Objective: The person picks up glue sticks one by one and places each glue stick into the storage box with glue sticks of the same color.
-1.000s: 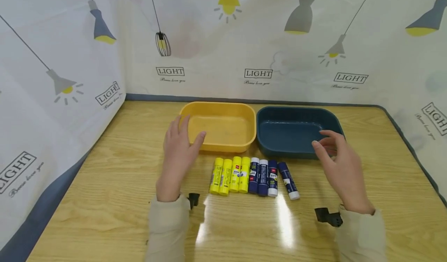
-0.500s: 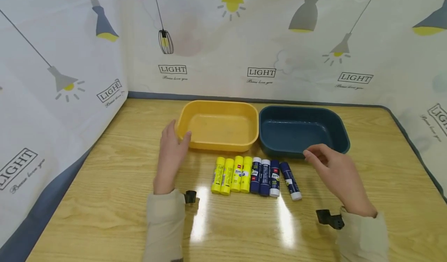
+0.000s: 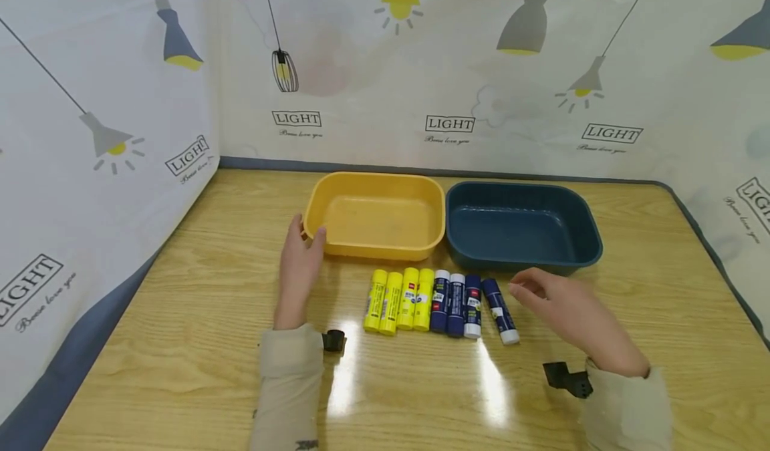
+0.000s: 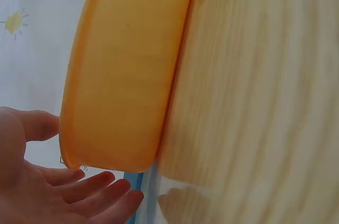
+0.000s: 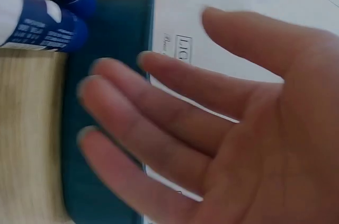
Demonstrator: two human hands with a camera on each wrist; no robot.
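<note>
My left hand (image 3: 299, 264) is at the front left corner of a yellow plastic bin (image 3: 385, 250). In the left wrist view its thumb (image 4: 39, 124) lies at the bin's rim and the fingers extend loosely past the corner. My right hand (image 3: 562, 311) holds nothing; its loosely bent fingers and thumb hover just right of a tilted navy glue stick (image 3: 500, 312) with a white end. Left of that, several navy and white glue sticks (image 3: 456, 305) lie side by side, followed by several yellow glue sticks (image 3: 409, 301).
A dark teal bin (image 3: 523, 264) stands right beside the yellow one, behind the glue sticks. The wooden table (image 3: 198, 344) is backed by a white lamp-print cloth (image 3: 361, 103) on three sides. Black wrist mounts (image 3: 567, 379) stick out at both sleeves.
My right hand has come down and left from over the teal bin to beside the tilted glue stick. My left hand has drawn back from over the yellow bin to its corner.
</note>
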